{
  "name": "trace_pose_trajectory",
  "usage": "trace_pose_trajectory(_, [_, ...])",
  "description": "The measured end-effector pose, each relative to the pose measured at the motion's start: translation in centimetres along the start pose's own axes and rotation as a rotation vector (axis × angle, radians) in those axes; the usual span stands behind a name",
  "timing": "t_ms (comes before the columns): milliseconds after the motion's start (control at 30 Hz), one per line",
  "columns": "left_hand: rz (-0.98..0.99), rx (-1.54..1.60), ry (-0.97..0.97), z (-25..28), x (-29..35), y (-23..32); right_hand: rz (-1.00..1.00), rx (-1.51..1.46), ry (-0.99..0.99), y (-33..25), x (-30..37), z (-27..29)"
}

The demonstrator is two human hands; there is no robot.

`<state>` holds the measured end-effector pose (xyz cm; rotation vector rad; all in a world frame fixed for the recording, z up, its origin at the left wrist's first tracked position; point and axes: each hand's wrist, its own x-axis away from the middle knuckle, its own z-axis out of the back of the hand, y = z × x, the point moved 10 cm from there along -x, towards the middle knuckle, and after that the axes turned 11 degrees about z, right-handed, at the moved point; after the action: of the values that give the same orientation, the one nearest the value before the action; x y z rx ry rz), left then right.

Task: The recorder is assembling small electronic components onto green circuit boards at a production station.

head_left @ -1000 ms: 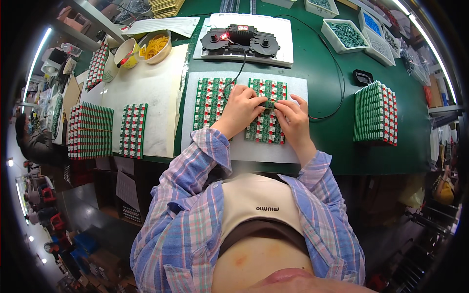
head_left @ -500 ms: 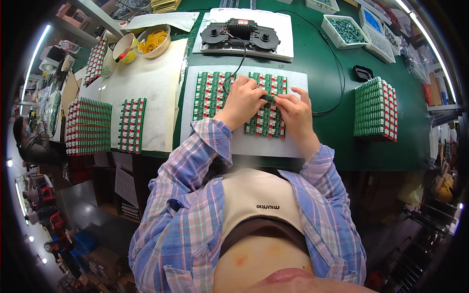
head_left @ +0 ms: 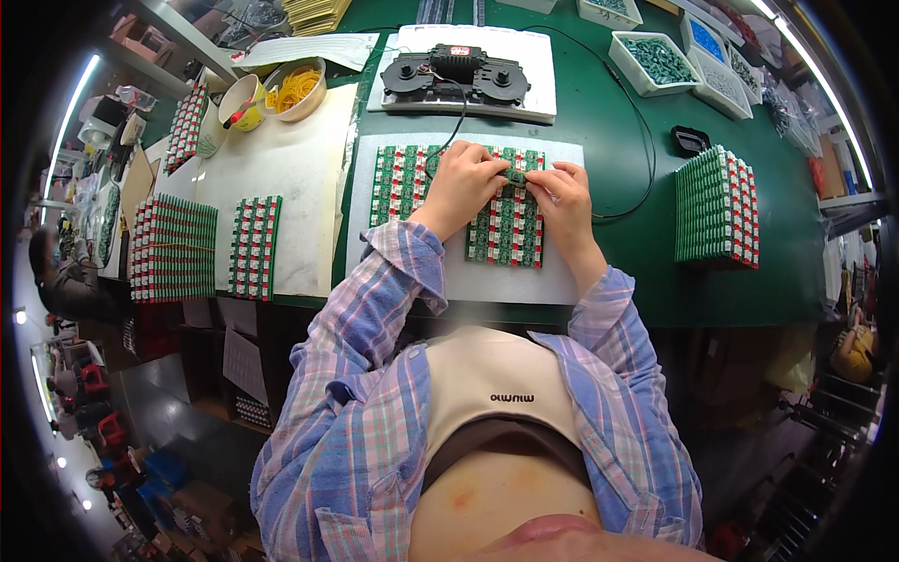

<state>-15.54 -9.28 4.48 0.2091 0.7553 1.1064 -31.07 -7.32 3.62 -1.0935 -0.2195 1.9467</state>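
Scanning from the left edge of the green bench [head_left: 637, 281]: a large block of stacked circuit boards [head_left: 173, 248] and a narrower stack [head_left: 255, 247] lie on a cream mat [head_left: 281, 169], probably parked there as stock within the left arm's reach. Behind them sit a cup [head_left: 239, 101] and a bowl of yellow bands [head_left: 295, 89], kept clear of the working area.

At centre, a white mat [head_left: 449, 272] carries the panel of small green and red boards [head_left: 510, 225], likely so that the work rests on a clean padded surface directly in front of the person. A black fixture [head_left: 456, 75] on its own white tray [head_left: 538, 103] stands behind, its cable running down toward the panel.

The left hand [head_left: 461, 183] lies curled over the panel's upper middle, fingertips pinched at the top edge. The right hand [head_left: 560, 192] meets it, thumb and forefinger closed on a small green piece [head_left: 516, 175] held between the two hands just above the panel. Whether that piece is loose or attached cannot be determined.

Further right: a black object [head_left: 690, 140], another stack of boards [head_left: 716, 206], and bins of parts [head_left: 660, 58] at the far corner.

Compared with half a second ago, both hands remain at the same spot on the panel; the left fingertips have closed in toward the right. The surrounding items have not been moved.
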Motion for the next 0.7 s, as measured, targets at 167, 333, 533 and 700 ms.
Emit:
trace_pose_trajectory(167, [-0.015,0.066,0.002,0.1,0.5,0.0,0.075,0.064,-0.002,-0.5,0.1,0.0])
trace_pose_trajectory(333, [0.048,0.080,-0.073,-0.7,0.2,-0.6,0.131,0.223,-0.038,-1.5,0.2,-0.3])
trace_pose_trajectory(533, [0.014,0.132,-0.035,-0.7,0.2,-0.9,0.176,0.329,-0.070,-2.8,-0.1,-0.5])
trace_pose_trajectory(700, [0.066,0.112,-0.071,-1.3,0.5,-1.4,0.195,0.292,-0.095,-3.0,-0.1,-0.7])
